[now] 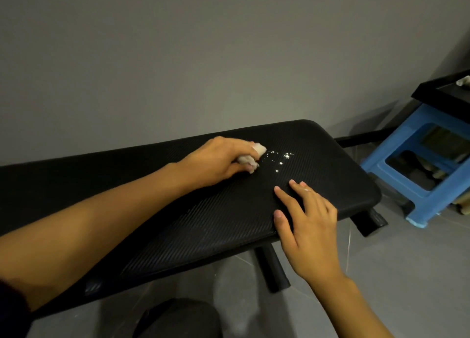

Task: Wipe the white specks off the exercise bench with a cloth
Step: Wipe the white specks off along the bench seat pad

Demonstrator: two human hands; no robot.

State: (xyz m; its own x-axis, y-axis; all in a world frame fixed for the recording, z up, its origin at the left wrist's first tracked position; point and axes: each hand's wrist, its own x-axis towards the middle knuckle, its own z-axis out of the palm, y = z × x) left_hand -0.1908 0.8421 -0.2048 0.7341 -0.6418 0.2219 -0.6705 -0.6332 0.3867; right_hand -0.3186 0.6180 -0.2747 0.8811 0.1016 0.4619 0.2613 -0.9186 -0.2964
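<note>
- Left hand (223,159): I am curling its fingers round a crumpled cloth (260,149) and holding the wad down on the counter (178,223); my forearm is lying across the padding behind it.
- Cloth: white, bunched small, poking out past my left fingertips and under my left thumb, touching the counter.
- White specks (279,158): a loose scatter lying on the counter just beyond my left fingertips, nearest ones right beside the cloth, and ahead of my right fingertips, apart from them.
- Right hand (310,226): I am laying it flat on the counter with fingers straight and spread, holding nothing, near the counter's front edge.
- Counter: black, ribbed padding, rounded end lying past my right hand; a black leg (272,269) is showing below it, under my right hand.
- Blue stool (396,144): standing on the grey floor (381,261), well to the right of my right hand.
- Grey wall (203,58): rising beyond both hands.
</note>
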